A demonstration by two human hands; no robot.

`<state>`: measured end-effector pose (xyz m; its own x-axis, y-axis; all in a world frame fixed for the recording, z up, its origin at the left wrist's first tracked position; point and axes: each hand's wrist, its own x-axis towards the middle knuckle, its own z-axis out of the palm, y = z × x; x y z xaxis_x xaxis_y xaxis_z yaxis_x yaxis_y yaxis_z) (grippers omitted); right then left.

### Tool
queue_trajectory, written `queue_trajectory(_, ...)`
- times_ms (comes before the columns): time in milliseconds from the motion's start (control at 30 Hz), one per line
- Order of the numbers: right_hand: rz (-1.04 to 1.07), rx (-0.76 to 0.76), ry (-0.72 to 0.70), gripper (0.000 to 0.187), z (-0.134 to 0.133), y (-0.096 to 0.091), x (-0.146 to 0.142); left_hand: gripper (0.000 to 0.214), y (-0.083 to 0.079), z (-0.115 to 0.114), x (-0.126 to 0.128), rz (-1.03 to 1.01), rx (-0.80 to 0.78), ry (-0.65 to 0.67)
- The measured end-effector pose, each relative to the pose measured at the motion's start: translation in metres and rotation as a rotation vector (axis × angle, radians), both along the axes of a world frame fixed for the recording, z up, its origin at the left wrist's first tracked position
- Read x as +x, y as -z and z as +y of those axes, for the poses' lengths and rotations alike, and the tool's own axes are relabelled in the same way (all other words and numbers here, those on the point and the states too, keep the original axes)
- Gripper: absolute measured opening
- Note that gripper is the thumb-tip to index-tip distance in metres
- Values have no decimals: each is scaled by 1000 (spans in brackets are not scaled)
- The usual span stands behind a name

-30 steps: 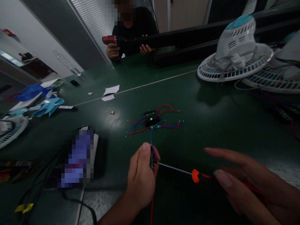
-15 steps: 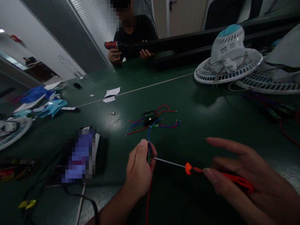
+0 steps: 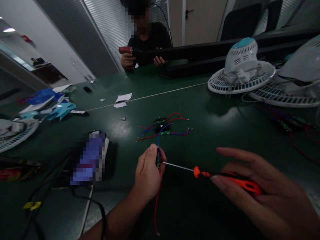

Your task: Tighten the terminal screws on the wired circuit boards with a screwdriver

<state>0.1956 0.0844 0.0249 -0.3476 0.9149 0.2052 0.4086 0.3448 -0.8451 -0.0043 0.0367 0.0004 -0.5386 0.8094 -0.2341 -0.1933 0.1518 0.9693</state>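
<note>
Well, far to the left of the small circuit board I see blue gloves near the table's edge. Nearer the board on that side lies a blurred-out phone with its cable. My left hand is closed on the board, thumb and fingers pinching it upright above the green table. A blue wire runs up from the board and a red wire hangs below it.

Just beyond the board lies a heap of similar boards with loose red and blue leads. I judge that this board is the one being worked on and that most of the lot is left.

To the right of the board, the screwdriver has its tip against the board's edge. My right hand holds the orange handle under the thumb, index finger stretched out. Far right of the board stand white fan heads. Well beyond it a co-worker's hand grips a red drill. Only the dangling wires look close enough to get in the way.
</note>
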Motion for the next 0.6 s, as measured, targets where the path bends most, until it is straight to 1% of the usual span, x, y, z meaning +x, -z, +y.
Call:
queue_trajectory(100, -9, 21, -8, 32, 4, 1, 3, 43, 0, 0, 2, -18, 6, 3)
queue_trajectory(200, -2, -1, -72, 27, 9, 4, 6, 42, -2, 0, 5, 15, -14, 5)
queue_trajectory(300, 37, -94, -122, 38, 13, 6, 7, 40, -4, 0, 7, 21, -32, 17)
queue_trajectory(367, 9, -127, -96, 44, 14, 6, 6, 40, -5, 0, 7, 2, -36, 31)
queue_trajectory(467, -68, -95, -55, 46, 15, 2, 4, 41, -6, 0, 7, 13, -47, 42)
queue_trajectory(600, -108, -39, -67, 40, 15, -2, 2, 41, -6, 1, 7, -21, -29, 22)
